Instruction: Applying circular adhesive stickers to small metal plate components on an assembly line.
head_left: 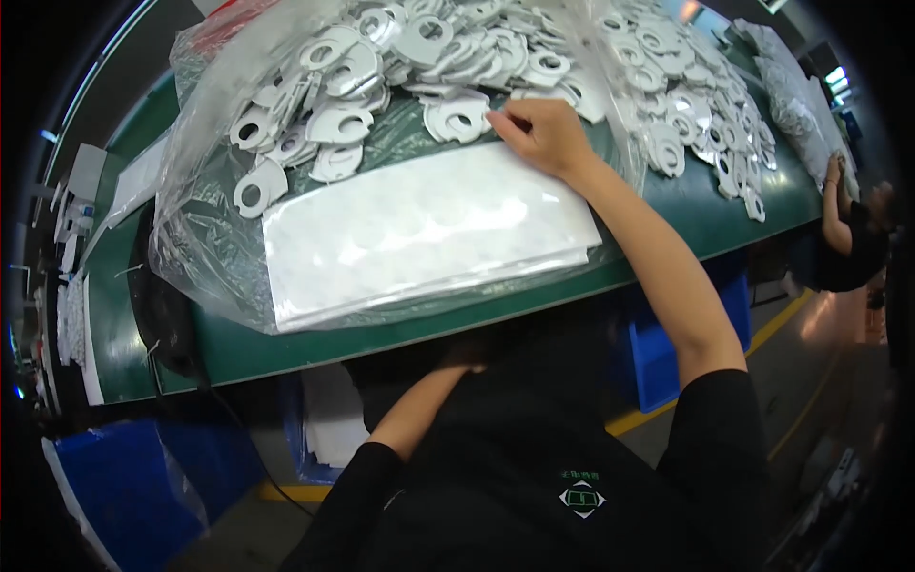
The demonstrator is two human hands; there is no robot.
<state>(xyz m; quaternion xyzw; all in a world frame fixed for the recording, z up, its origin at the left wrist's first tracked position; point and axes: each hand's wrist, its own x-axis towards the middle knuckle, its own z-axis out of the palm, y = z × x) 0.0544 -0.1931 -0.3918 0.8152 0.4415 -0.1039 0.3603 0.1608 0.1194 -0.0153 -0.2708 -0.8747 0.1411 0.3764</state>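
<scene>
My right hand reaches over the table with its fingers closed. Its thumb and fingertips pinch the right edge of a flat white plastic part with a round hole, at the front of a large pile. Just below this hand lies a stack of glossy white sheets on clear plastic film. My left hand is low by my body, at the table's front edge. Dark shadow and clothing hide its fingers, so what it holds, if anything, cannot be made out.
The pile of similar white parts spreads across the green table, partly inside a clear plastic bag. A black object with a cable sits at the left. Blue bins stand below. Another person works at far right.
</scene>
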